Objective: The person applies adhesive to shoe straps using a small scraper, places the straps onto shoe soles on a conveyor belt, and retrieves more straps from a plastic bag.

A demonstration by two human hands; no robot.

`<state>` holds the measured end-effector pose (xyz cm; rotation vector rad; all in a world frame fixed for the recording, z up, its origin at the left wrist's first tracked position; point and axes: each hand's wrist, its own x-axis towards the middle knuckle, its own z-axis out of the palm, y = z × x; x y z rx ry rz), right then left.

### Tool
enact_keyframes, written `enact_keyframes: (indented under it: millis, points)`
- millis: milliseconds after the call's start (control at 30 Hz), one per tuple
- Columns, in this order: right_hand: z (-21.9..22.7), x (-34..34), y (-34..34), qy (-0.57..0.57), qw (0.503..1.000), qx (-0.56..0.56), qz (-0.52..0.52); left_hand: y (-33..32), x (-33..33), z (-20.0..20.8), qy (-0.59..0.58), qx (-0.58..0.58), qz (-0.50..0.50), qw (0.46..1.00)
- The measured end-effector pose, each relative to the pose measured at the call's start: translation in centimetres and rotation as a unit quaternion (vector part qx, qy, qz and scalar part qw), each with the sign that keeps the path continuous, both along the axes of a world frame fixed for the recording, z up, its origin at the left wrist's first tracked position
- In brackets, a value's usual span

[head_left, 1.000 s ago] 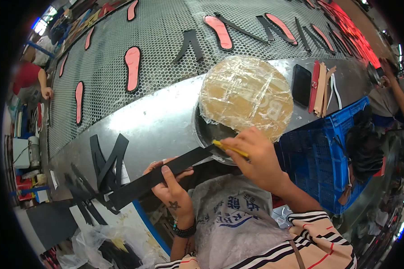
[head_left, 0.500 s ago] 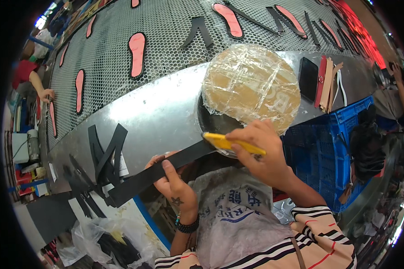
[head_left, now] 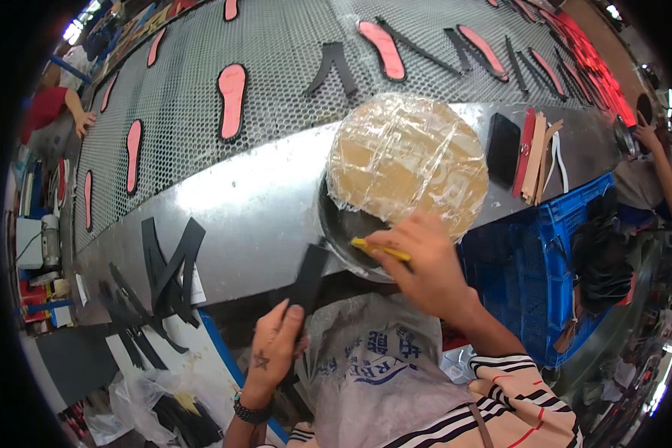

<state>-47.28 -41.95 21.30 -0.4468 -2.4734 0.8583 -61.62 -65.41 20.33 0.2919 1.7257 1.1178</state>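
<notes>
The left hand (head_left: 275, 345) has been swinging the black strip (head_left: 308, 276) steeper: it is no longer slanting out toward the worktop's (head_left: 239, 213) left end but is pointing up at the pot (head_left: 323, 213), blurred with motion. The right hand's (head_left: 429, 261) yellow tool (head_left: 381, 249), half a second ago lying over the strip's end, is now standing apart from it above the pot's opening, so the two seem to be parting for the moment. The left thumb and fingers are pinching the strip's lower end; the right thumb and fingertips are pinching the tool. Whether the strip is touching the pot's rim, I cannot tell.

The strip is looking flat, matte and straight-sided. The pot is sitting at the worktop's near edge, dark inside, partly covered by a round tan lid (head_left: 407, 160) in crinkled, shiny film. Smooth metal is giving way, past the far edge, to honeycomb mesh (head_left: 179, 112) bearing pink, dark-rimmed insoles (head_left: 231, 101). Crossed black strips (head_left: 175, 272) are lying by the near edge's left part.
</notes>
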Motion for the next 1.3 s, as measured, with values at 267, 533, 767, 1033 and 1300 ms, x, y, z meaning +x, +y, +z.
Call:
enact_keyframes:
  millis: [267, 533, 767, 1033, 1300]
  points:
    - [-0.4, 0.5, 1.2, 0.019, 0.996, -0.082, -0.014, 1.4, 0.4, -0.3, 0.115, -0.033, -0.107, 0.987]
    - [-0.5, 0.1, 1.7, 0.074, 0.992, -0.101, 0.022, 1.3, 0.0, -0.6, 0.117, -0.046, -0.117, 0.985]
    - [0.5, 0.3, 2.4, 0.104, 0.99, -0.076, -0.057, 0.2, -2.6, 0.1, -0.171, 0.068, 0.004, 0.983]
    - [1.5, 2.6, 1.1, 0.136, 0.965, -0.203, -0.096, 19.1, -18.6, 0.5, -0.028, 0.264, 0.004, 0.964]
    - [1.4, 2.9, 0.7, 0.103, 0.974, -0.155, -0.132, 13.2, -24.9, -0.7, 0.445, 0.021, -0.066, 0.893]
